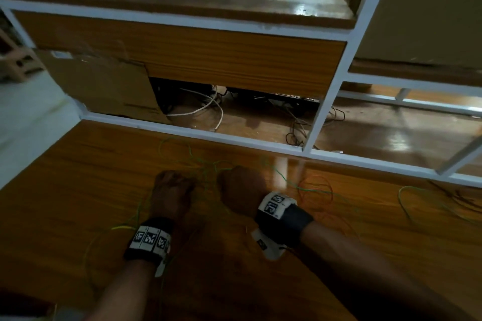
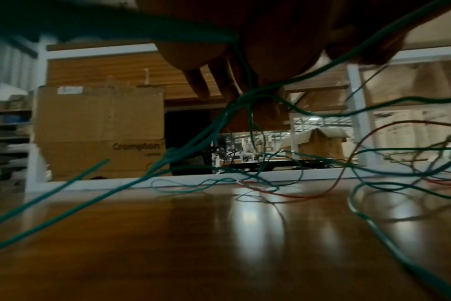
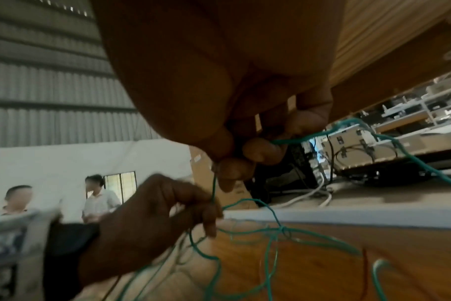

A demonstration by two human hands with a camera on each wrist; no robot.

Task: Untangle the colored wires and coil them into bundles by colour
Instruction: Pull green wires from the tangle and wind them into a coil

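Wire, thin and springy: green wire [image 3: 270, 240] sprawls knotted on the tabletop [image 1: 78, 190]. Left hand [image 1: 170, 191] and right hand [image 1: 241, 190] each pinch a strand; grip beside the knot at 12 o'clock.

Glossy wooden tabletop [image 1: 78, 203], white-framed wooden shelving [image 1: 234, 57], cardboard box [image 2: 98, 130], corrugated wall [image 3: 52, 91], dim light

Bare forearms; black wristbands [image 1: 150, 249] carrying white blocks with black-white square markers [image 1: 276, 204].
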